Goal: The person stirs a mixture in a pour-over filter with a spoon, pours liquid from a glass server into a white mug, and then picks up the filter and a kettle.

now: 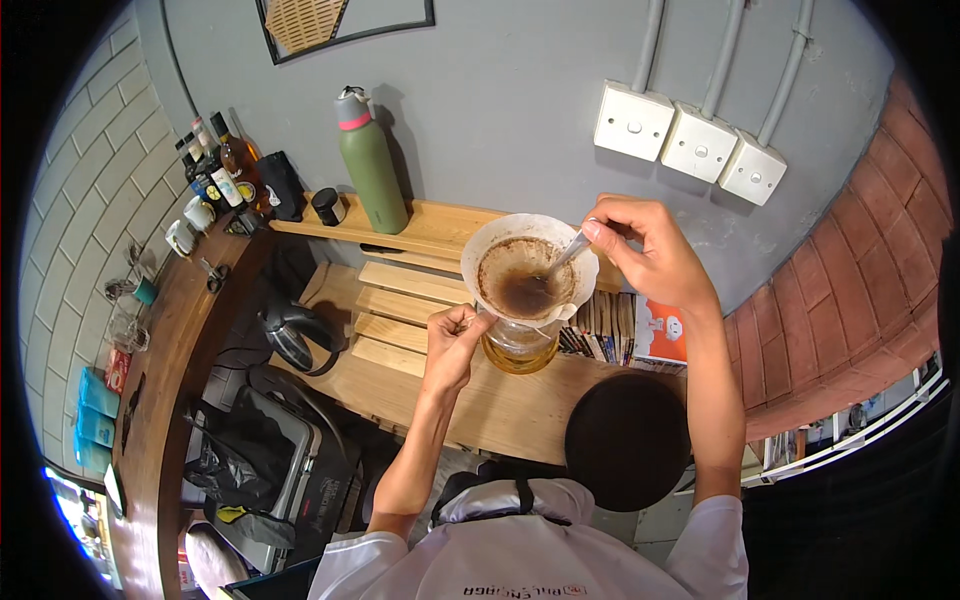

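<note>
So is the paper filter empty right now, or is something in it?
Not empty: the paper filter holds dark brown liquid, with brown residue up its wall, and a spoon in the right hand dips in.

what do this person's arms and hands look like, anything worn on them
The left hand and right hand are bare, with no gloves or watches visible. The forearms are uncovered too. The short white sleeves belong to a white shirt with dark printing.

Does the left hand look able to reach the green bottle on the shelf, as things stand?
Probably yes: nothing visible stands between the left hand and the green bottle, though that hand seems to grip the filter cone and might first need to let go.
</note>
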A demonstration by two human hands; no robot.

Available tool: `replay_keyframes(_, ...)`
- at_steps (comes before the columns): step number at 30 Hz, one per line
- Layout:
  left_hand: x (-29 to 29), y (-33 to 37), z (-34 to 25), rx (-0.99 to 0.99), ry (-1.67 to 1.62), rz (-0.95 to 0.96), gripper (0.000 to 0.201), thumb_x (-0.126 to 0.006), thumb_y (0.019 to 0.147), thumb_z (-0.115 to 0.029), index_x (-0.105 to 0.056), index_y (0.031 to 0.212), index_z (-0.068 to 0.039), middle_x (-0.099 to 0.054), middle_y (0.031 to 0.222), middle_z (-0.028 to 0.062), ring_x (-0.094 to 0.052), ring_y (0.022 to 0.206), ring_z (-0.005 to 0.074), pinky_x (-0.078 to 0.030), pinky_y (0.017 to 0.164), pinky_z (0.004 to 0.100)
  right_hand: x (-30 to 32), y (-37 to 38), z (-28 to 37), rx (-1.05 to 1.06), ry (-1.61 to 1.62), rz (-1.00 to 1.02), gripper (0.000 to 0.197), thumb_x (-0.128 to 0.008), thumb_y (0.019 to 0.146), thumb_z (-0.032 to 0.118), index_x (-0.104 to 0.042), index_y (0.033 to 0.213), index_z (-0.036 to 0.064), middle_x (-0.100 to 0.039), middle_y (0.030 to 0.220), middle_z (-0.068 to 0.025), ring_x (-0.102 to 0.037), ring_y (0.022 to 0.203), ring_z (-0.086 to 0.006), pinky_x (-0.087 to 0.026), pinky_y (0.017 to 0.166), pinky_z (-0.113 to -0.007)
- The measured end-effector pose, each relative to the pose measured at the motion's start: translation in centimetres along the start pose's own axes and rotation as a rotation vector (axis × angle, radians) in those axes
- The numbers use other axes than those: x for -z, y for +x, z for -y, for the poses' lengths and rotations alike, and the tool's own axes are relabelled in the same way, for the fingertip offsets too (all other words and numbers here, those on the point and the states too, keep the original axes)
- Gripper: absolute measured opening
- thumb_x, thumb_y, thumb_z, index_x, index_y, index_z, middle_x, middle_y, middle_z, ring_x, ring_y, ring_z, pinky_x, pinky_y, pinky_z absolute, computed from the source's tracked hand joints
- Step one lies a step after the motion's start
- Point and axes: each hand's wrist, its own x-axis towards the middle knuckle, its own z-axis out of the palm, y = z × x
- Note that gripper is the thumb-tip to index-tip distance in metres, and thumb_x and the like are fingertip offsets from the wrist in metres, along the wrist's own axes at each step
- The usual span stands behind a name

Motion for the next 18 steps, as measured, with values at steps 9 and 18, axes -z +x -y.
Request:
replay_keyframes(9,1.2,-0.1,-1.8,0.008,-0.015,0.01,0.027,-0.065,0.082,-0.002,-0.053,0.059,-0.005,-0.046,0.057,-0.0071,-0.035,0.053,0.0007,-0.026,0.049,0.0204,-0.6,1.2,1.6,0.054,-0.002,0.013,0.017,-0.054,0.091,0.006,-0.058,0.079,-0.006,-0.048,0.068,-0.0038,-0.04,0.063,-0.0092,-0.035,0.057,-0.025)
replay_keyframes(18,4.2,1.0,-3.4,0.01,-0.044,0.084,0.02,-0.063,0.084,0.0,-0.057,0.064,-0.002,-0.05,0.061,-0.0063,-0.039,0.057,0.0013,-0.03,0.053,0.0196,-2.7,3.1,3.5,0.051,-0.045,-0.012,0.017,-0.055,0.09,0.006,-0.059,0.08,-0.0061,-0.051,0.068,-0.0057,-0.042,0.062,-0.011,-0.037,0.056,-0.027)
